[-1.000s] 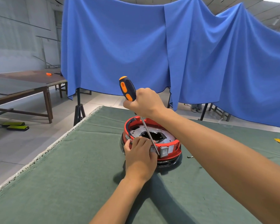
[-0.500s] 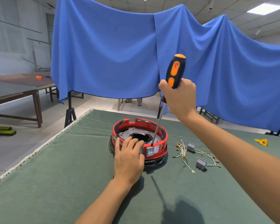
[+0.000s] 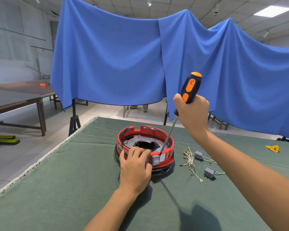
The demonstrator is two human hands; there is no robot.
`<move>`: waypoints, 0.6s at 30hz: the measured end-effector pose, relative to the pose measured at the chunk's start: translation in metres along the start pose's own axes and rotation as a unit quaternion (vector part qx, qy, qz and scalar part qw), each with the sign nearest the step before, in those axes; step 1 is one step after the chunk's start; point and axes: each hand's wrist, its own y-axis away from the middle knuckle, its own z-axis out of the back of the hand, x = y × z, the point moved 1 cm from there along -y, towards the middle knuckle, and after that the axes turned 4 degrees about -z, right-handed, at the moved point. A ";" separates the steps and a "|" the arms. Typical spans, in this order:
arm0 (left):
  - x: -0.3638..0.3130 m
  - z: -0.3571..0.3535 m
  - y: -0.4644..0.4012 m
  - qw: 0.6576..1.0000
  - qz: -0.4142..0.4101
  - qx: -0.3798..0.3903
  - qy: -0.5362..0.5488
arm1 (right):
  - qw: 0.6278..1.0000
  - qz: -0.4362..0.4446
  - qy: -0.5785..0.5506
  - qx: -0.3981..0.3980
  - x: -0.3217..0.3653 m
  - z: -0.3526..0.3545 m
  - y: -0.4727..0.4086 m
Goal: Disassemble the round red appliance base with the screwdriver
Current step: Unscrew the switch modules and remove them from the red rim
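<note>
The round red appliance base [image 3: 132, 132] sits on the green table cloth [image 3: 73, 172], with a metal plate and a dark hole in its middle. My left hand [image 3: 135, 165] grips its near rim, fingers hooked over the edge. My right hand [image 3: 193, 114] holds the black and orange screwdriver [image 3: 189, 88] by the handle, up and to the right of the base. The shaft slants down to the left, its tip at the inner near rim above a grey switch [image 3: 156, 160].
Loose wires with terminals [image 3: 189, 160] and two small grey switch blocks [image 3: 198, 154] [image 3: 209, 172] lie right of the base. A yellow piece [image 3: 272, 148] rests far right. The table's left edge [image 3: 40, 161] runs diagonally. Blue cloth [image 3: 123, 60] hangs behind; wooden tables [image 3: 20, 97] stand left.
My right hand swung the screwdriver from leaning left to leaning right, and its tip moved along the near rim. The view shifted, and the wires and switch blocks came into sight.
</note>
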 end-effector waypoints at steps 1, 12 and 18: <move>0.000 0.000 0.000 1.000 0.001 0.001 0.002 | 1.000 -0.007 0.003 -0.001 -0.002 0.000 0.000; -0.003 0.001 0.001 1.000 0.015 -0.007 0.013 | 0.967 -0.249 -0.021 -0.049 -0.052 0.008 -0.006; -0.004 0.001 0.000 1.000 0.025 -0.011 0.011 | 0.914 -0.377 -0.047 -0.144 -0.083 0.020 0.003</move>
